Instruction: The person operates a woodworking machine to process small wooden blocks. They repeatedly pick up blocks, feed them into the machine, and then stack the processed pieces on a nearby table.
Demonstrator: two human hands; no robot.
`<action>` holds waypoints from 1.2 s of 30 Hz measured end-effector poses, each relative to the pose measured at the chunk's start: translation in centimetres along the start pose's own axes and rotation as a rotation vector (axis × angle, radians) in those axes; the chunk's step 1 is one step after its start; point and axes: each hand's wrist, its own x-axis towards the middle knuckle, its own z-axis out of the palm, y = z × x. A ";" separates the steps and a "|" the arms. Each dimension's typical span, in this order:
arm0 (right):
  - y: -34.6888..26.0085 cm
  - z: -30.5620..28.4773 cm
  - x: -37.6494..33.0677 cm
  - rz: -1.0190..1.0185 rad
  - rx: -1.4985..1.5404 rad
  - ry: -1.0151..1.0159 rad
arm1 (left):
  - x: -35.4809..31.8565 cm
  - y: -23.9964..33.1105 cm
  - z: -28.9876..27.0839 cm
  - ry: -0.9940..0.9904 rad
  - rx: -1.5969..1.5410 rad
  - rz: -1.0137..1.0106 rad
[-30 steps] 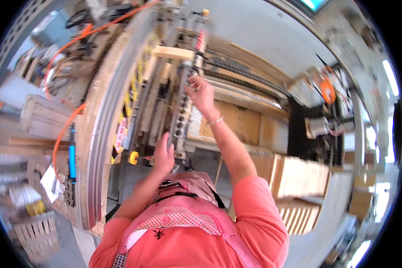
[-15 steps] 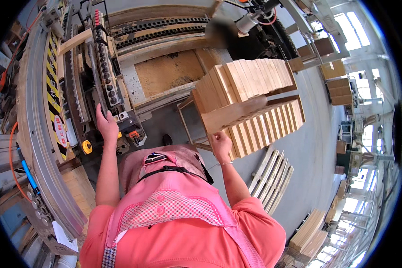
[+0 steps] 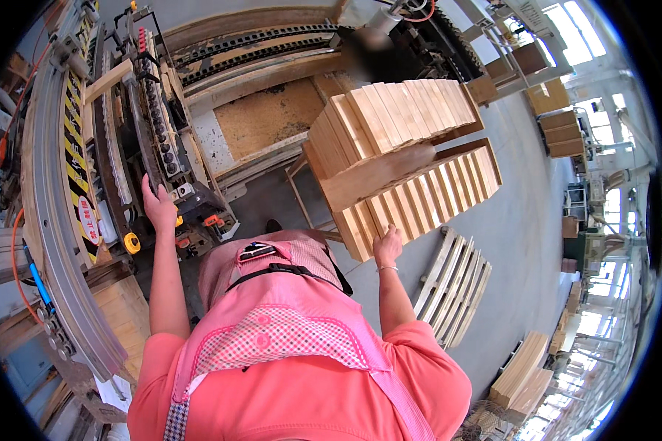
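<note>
My left hand (image 3: 159,209) is at the near end of a dark metal rail (image 3: 144,140) on the machine, fingers stretched forward and thumb apart. Beside it are a yellow knob (image 3: 132,242) and an orange-red clamp part (image 3: 213,220). To the right, my right hand (image 3: 388,247) is at the lower ends of a row of wooden boards (image 3: 412,202), its fingers bent against them. Whether it grips a board is hidden. A second row of boards (image 3: 390,117) stands behind, with a gap between the two rows. A wooden stand (image 3: 299,195) shows under the stack.
A bed with sawdust (image 3: 268,121) lies ahead, with black chain tracks (image 3: 257,48) beyond. A slatted pallet (image 3: 454,287) lies on the floor at right. More stacked boards (image 3: 521,375) are at lower right. A yellow-black striped strip (image 3: 75,140) runs along the left beam.
My right hand has moved from the stack's near corner rightward along the lower board ends. My left hand stays at the rail end. The whole view has shifted slightly.
</note>
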 end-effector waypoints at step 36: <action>-0.9 1.7 1.2 0.028 -0.111 0.042 | -0.1 0.0 -0.3 -0.026 -0.050 -0.035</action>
